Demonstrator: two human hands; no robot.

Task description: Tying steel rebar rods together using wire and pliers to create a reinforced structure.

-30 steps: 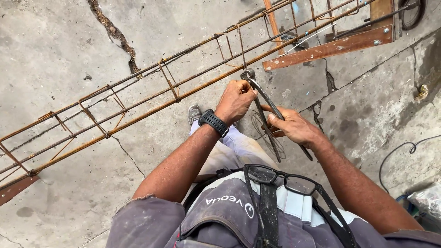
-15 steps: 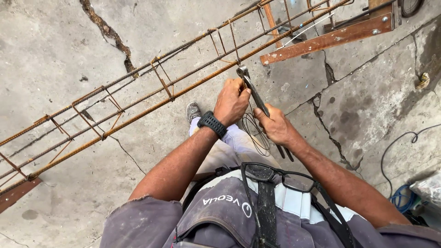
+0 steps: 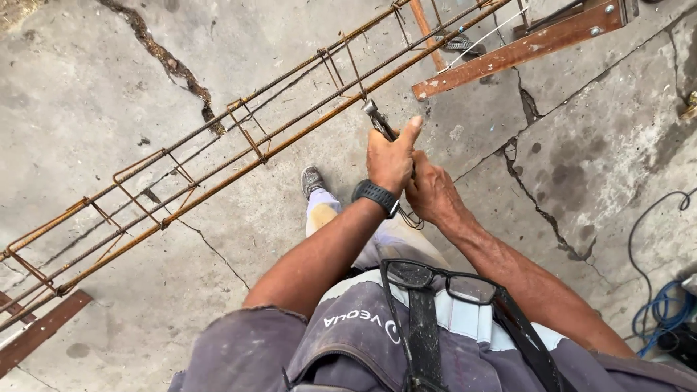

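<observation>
My left hand [image 3: 393, 157], with a black watch on its wrist, is closed around the handles of a pair of metal pincers [image 3: 378, 120], thumb raised. The pincer jaws point up toward the long rusty rebar cage [image 3: 239, 145] that runs diagonally across the view. My right hand [image 3: 434, 194] sits just behind the left and grips the lower part of the same handles. A few strands of thin tie wire [image 3: 414, 218] hang below the hands. The pincer jaws lie just below the cage's lower bar; I cannot tell whether they touch it.
The rebar cage rests on rusty steel supports at top right [image 3: 523, 47] and bottom left [image 3: 40, 330]. Cracked concrete floor [image 3: 581, 167] lies below. A blue cable [image 3: 657, 312] coils at the right edge. Glasses [image 3: 435, 279] hang on my shirt; my shoe [image 3: 312, 179] is under the cage.
Both hands came together on the pincer handles; the right hand drew in close behind the left. The pincers moved slightly away from the cage bar and the view shifted.
</observation>
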